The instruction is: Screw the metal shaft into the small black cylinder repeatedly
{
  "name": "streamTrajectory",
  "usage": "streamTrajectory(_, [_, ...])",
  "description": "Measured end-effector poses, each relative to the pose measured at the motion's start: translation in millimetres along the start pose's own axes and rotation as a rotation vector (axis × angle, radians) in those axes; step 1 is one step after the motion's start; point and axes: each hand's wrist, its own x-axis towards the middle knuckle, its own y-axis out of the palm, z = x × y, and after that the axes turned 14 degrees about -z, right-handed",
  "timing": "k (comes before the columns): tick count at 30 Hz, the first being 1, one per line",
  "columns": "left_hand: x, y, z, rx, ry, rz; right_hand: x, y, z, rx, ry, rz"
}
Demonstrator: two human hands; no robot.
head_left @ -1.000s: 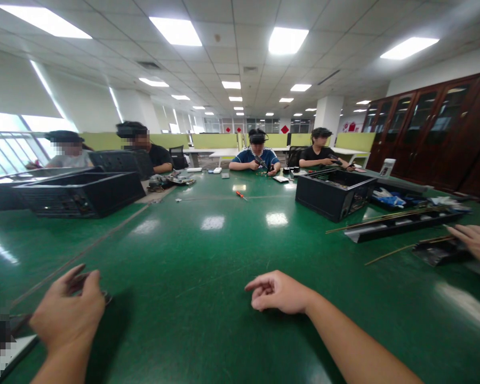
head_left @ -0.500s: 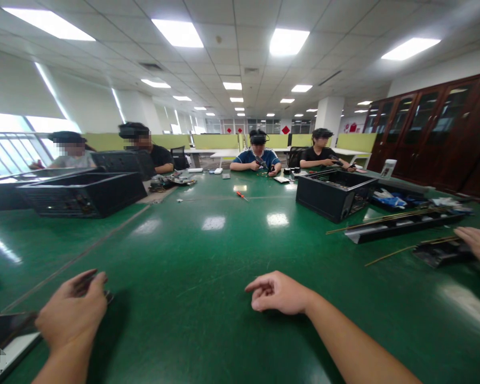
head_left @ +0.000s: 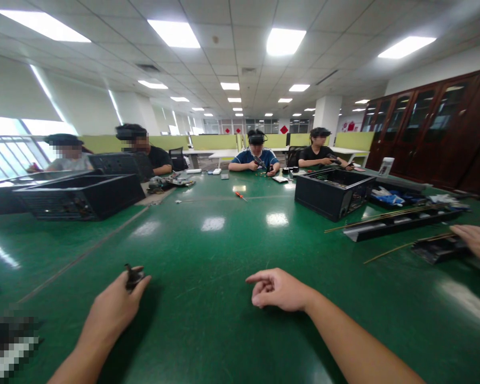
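My left hand (head_left: 116, 301) is closed, its thumb and fingers gripping a small dark piece (head_left: 133, 278) with a shiny metallic part; its kind I cannot make out. The hand is above the green tabletop (head_left: 200, 261) at the left. Near the middle, my right hand (head_left: 280, 289) rests on the table's surface. Its index finger points left and the other fingers curl loosely, with a gap at the thumb and nothing visible in it.
An orange screwdriver (head_left: 240, 196) lies farther back. Black computer cases (head_left: 324, 194) stand at right and left (head_left: 100, 197). Long black metal strips (head_left: 400, 223) and thin yellowish rods lie at right, near another person's hand (head_left: 474, 240). Several people sit across the table.
My left hand has moved right and slightly forward over the table, and the small dark piece now shows more plainly in it. My right hand has stayed almost still.
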Motion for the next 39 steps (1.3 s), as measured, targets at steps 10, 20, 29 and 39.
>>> streamTrajectory(10, [-105.2,16.2,-157.4,-0.633,0.605,0.359,-7.5,-18.8,27.1,-0.189,-0.274,-0.335])
streamTrajectory(20, [-100.1,21.3,-142.4,-0.818,0.523,0.310,-16.8,4.9,6.6,-0.411,-0.365,-0.297])
streamTrajectory(29, [-103.7,28.5,-146.0,-0.939,0.540,0.377,-12.5,17.1,6.2,-0.546,-0.425,-0.373])
streamTrajectory(39, [-110.7,26.5,-146.9,-0.820,0.446,0.415,-14.8,11.4,6.9,-0.612,-0.449,-0.355])
